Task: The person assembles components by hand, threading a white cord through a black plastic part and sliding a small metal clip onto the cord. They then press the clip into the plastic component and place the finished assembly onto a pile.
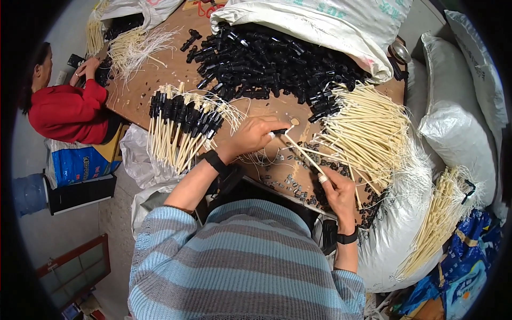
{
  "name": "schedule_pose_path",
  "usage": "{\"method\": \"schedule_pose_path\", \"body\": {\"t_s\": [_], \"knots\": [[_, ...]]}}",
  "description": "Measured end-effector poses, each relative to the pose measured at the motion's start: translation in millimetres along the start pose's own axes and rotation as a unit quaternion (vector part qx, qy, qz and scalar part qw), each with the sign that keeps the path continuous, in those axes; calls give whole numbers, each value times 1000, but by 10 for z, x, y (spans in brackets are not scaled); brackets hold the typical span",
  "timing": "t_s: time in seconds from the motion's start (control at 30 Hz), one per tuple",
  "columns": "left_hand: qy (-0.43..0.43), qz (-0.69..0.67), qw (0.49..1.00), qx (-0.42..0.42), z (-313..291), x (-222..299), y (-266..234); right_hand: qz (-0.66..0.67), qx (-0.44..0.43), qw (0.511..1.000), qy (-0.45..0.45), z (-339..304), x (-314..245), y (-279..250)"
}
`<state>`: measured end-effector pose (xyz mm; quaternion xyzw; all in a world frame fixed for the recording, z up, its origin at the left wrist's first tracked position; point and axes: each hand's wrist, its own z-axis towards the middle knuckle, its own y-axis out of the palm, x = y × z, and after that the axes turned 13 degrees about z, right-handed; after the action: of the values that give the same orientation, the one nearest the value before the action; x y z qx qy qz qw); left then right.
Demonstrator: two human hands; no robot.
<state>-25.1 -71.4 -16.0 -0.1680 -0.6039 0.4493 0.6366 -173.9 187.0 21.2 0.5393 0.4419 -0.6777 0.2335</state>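
Note:
My left hand (255, 136) is closed round a small black plastic fitting (280, 131) above the middle of the table. One end of a thin cream-coloured rod (303, 151) meets this fitting; whether it sits inside cannot be made out. The rod's lower end is pinched in my right hand (340, 193), near the table's front edge. Just right of it lies a thick bundle of similar rods (368, 136) with white strings. Left of my left hand, several rods with black fittings (181, 120) on their upper ends lie together. Small black and metal parts (288, 184) are scattered between my hands.
A heap of black fittings (272, 64) spills from a white woven sack (320, 26) at the table's far side. Full white sacks (458, 117) crowd the right. A co-worker in a red top (69, 112) sits at the left, by another bundle of rods (128, 50).

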Motion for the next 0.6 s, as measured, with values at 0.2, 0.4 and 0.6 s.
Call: {"method": "schedule_pose_path", "body": {"t_s": [0.2,0.4,0.6], "knots": [[43,24,998,-31,14,-18,-80,19,23,999,-21,-2,29,59],[192,96,975,-61,11,515,151,-166,11,983,-72,92,17,329],[13,174,983,60,-201,240,339,203,61,977,-9,209,86,5]]}}
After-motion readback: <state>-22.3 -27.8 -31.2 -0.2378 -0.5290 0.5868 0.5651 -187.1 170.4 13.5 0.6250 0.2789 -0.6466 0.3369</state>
